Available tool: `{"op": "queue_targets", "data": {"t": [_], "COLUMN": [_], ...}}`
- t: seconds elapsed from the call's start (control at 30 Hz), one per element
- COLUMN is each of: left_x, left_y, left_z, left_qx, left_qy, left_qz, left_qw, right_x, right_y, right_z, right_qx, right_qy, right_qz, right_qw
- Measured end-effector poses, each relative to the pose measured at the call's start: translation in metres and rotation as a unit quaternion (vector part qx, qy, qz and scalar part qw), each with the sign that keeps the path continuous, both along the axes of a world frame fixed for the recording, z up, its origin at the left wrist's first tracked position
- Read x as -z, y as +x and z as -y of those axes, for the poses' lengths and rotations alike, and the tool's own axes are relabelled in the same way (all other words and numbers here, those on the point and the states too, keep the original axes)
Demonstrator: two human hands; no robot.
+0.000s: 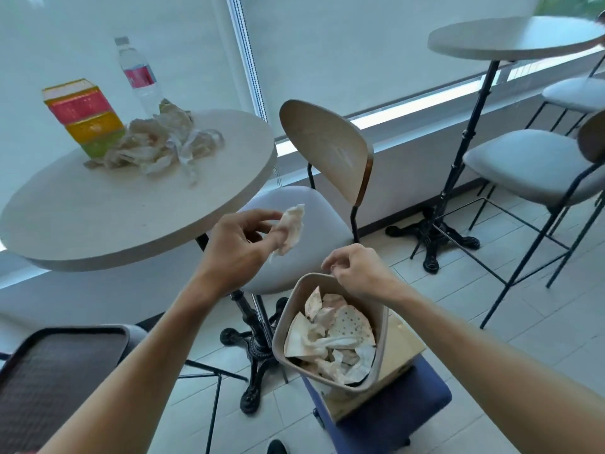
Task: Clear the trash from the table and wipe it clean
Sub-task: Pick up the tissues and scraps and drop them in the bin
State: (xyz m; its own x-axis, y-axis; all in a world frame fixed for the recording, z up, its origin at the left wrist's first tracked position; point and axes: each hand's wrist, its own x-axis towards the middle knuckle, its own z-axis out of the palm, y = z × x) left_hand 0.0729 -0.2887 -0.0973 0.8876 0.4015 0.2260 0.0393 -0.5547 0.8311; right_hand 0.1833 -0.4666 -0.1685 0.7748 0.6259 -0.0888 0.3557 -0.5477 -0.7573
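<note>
My left hand (239,244) pinches a crumpled white tissue (291,229) in the air beside the round table (98,224), above and left of the beige trash bin (327,332). My right hand (357,271) hovers over the bin's far rim with its fingers curled and nothing visible in them. The bin holds several crumpled papers and napkins. On the table lies a pile of crumpled paper and plastic trash (157,145), next to a colourful carton (85,116) and a clear water bottle (139,73).
The bin stands on a cardboard box (393,365) on a blue stool (393,417). A chair (327,152) is tucked by the table. A dark tray (55,378) sits at lower left. A second round table (514,37) and bar stools stand at right.
</note>
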Motion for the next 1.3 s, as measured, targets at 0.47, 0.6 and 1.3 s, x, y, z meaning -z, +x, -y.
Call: {"op": "queue_targets", "data": {"t": [0.47,0.6,1.3], "left_x": [0.091,0.067,-0.097], "left_y": [-0.005,-0.004,-0.003], "left_z": [0.023,0.011,-0.172], "left_qx": [0.025,0.030,-0.081], "left_qy": [0.066,0.077,0.163], "left_qz": [-0.228,-0.209,-0.022], "left_qw": [0.971,0.975,0.983], "right_x": [-0.021,-0.030,-0.152], "right_y": [0.016,0.013,0.007], "right_z": [-0.002,-0.013,-0.169], "right_qx": [0.003,-0.015,-0.035], "right_qy": [0.039,0.052,0.209], "right_qz": [0.023,0.028,0.099], "right_qw": [0.999,0.998,0.972]}}
